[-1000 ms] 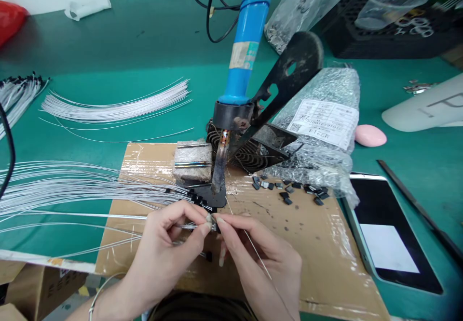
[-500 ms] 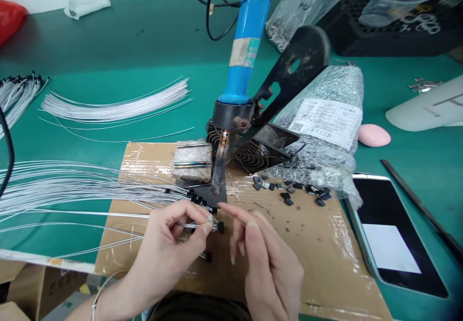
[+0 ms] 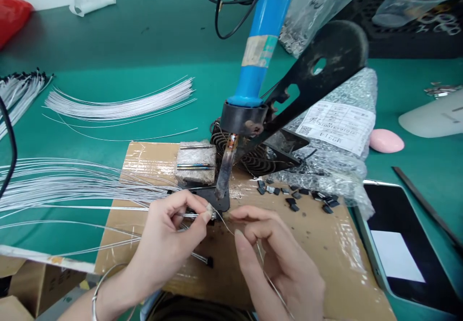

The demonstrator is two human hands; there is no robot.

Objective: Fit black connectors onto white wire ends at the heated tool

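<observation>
My left hand (image 3: pixel 177 244) is closed, thumb and forefinger pinching thin white wires (image 3: pixel 193 216) just behind a small dark connector at their end. Beside it, my right hand (image 3: pixel 282 258) has curled fingers around a thin strand of solder wire (image 3: pixel 270 282), whose end reaches up to my left fingertips. Just above both hands, a blue-handled soldering iron (image 3: pixel 253 77) hangs tip down in a black metal stand (image 3: pixel 311 73). Another wire end with a black connector (image 3: pixel 209 261) lies on the cardboard below my left hand.
Bundled white wires (image 3: pixel 72 188) stretch off to the left. A tip-cleaning pad (image 3: pixel 195 174) sits on the cardboard (image 3: pixel 307 277). Loose black connectors (image 3: pixel 292 204) are scattered right of the iron. A phone (image 3: pixel 434 273), bubble-wrap bag (image 3: pixel 358 89) and pink egg-shaped object (image 3: pixel 386 140) lie farther right.
The right hand has drawn back slightly and curled its fingers, and the solder strand now shows between the hands. The left hand keeps its pinch. The whole view has shifted a little.
</observation>
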